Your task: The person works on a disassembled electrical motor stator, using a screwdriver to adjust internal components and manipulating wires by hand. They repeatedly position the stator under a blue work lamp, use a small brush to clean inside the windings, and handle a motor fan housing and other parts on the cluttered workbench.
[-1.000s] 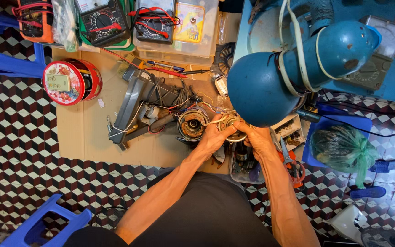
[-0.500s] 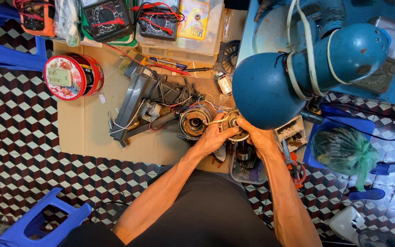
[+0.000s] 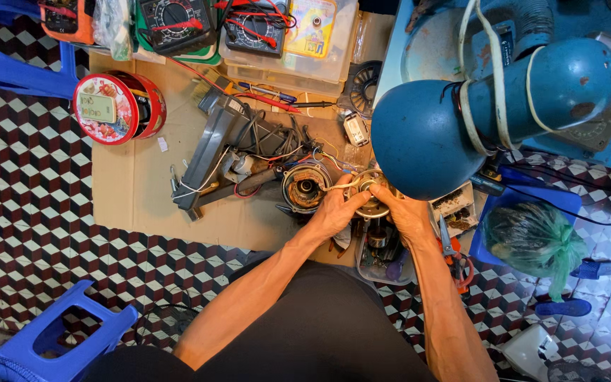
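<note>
The head camera looks straight down on both bare hands, which meet over a small round metal motor part (image 3: pixel 370 194) at the near edge of a sheet of cardboard (image 3: pixel 129 191). The left hand (image 3: pixel 337 212) curls around the part's left side, fingers closed on it. The right hand (image 3: pixel 406 212) grips it from the right, its fingers wrapped under the rim; how the fingertips sit cannot be made out. The part is held between the two hands, just above a clear plastic tub of small parts (image 3: pixel 383 255).

Just left of the left hand lies a round motor stator with copper windings (image 3: pixel 305 187), and beyond that a grey plastic housing (image 3: pixel 220 152) trailing wires. Well to the left of it stands a red round tin (image 3: pixel 116 107).

Above the right hand hangs a large blue lamp shade (image 3: pixel 426 138). To the right of that hand sits a green plastic bag (image 3: pixel 532 237) on a blue stool. Far ahead of the hands, multimeters (image 3: pixel 178 25) line the top edge.
</note>
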The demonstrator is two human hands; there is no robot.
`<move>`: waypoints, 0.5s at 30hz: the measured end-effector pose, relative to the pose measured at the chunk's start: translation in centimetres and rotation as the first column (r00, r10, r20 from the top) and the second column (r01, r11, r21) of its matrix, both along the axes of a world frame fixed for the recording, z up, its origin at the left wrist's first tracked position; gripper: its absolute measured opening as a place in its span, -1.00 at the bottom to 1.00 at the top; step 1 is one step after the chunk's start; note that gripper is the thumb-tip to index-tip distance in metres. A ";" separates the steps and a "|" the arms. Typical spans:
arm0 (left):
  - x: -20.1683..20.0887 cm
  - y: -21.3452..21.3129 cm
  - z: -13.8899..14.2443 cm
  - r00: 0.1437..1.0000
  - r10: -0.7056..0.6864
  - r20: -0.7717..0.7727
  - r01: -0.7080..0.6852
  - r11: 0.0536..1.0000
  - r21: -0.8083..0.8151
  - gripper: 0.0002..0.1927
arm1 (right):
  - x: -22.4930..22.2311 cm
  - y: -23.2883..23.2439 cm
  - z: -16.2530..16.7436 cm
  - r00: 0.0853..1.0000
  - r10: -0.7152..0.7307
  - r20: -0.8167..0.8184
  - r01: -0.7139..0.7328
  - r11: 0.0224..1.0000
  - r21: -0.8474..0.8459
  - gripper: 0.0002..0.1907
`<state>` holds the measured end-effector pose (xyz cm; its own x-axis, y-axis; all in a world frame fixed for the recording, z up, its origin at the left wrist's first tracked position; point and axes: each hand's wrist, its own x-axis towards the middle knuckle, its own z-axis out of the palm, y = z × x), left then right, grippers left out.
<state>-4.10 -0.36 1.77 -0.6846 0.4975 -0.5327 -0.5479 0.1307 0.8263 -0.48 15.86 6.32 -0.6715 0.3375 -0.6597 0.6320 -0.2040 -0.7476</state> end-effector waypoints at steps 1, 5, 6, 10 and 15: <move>0.1 0.2 -0.1 1.000 0.025 0.000 -0.025 1.000 -0.009 -0.49 | -0.1 -0.1 0.2 1.000 0.010 -0.013 -0.010 1.000 0.004 -0.58; 0.5 0.5 -0.4 0.992 0.070 0.101 -0.069 0.998 -0.013 -0.52 | -0.2 -0.1 0.4 0.993 0.015 0.118 -0.021 0.998 0.053 -0.59; 0.5 0.5 -0.5 0.995 0.071 0.076 -0.069 0.997 -0.034 -0.53 | -0.2 -0.1 0.2 0.998 0.014 0.063 -0.017 0.999 0.038 -0.58; 0.7 0.6 -1.0 0.997 0.076 -0.006 -0.076 0.991 -0.110 -0.58 | 0.1 -0.3 -1.0 0.997 0.016 -0.076 -0.015 1.000 0.008 -0.57; 1.0 1.0 -1.8 0.990 0.144 -0.001 -0.143 0.984 -0.107 -0.61 | 0.5 -0.1 -2.5 0.998 0.021 -0.064 -0.019 0.999 0.032 -0.60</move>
